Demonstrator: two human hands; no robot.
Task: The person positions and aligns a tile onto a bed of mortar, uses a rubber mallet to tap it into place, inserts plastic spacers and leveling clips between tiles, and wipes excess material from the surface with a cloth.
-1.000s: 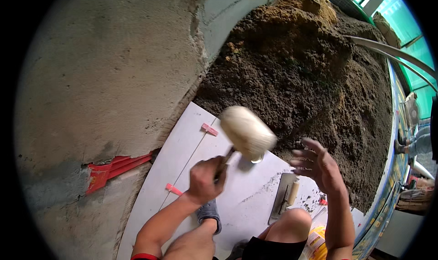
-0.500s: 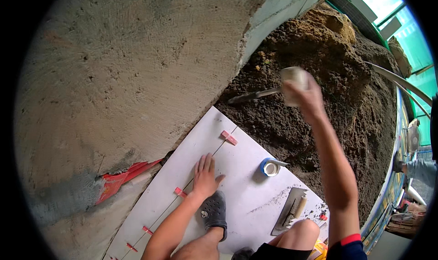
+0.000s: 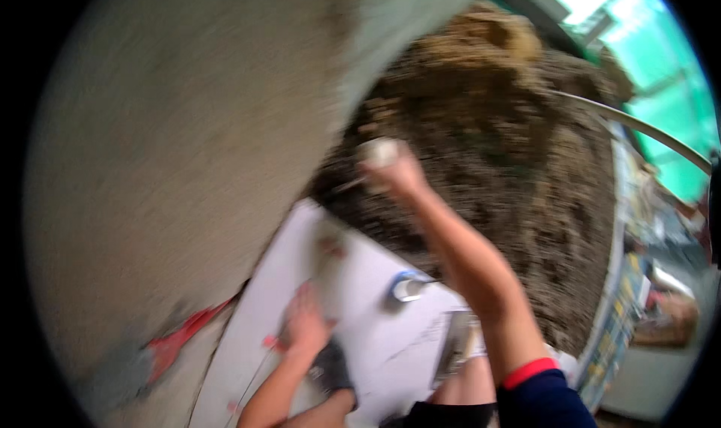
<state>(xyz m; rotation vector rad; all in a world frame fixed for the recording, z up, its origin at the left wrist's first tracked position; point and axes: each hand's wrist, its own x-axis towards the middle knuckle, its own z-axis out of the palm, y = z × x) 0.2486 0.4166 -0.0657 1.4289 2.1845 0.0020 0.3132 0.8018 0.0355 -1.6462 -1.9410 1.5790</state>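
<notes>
My right hand [image 3: 402, 174] is closed around the pale, blocky head of a mallet [image 3: 379, 153], above the far corner of the white tiles. A thin handle points left from the head, faint with blur. My left hand [image 3: 304, 319] rests on the white tile [image 3: 360, 278] with its fingers spread, beside a red tile-levelling wedge [image 3: 272, 342]. Another red wedge [image 3: 330, 246], badly smeared, sits on the seam near the far corner. A small blue-sided round container [image 3: 406, 287] stands right of my left hand. Nearer me lies a notched trowel [image 3: 454, 347].
A rough plastered wall [image 3: 173, 150] rises along the left, with a torn red strip [image 3: 176, 339] at its foot. Dark loose soil [image 3: 488, 150] is heaped beyond the tiles. My foot in a dark clog [image 3: 330, 368] stands on the tile. Green sheeting [image 3: 668, 120] hangs at far right.
My right hand has swung left and slightly down with the mallet, toward the tiles' far corner. The whole view has shifted and blurred; my left hand stays on the tile.
</notes>
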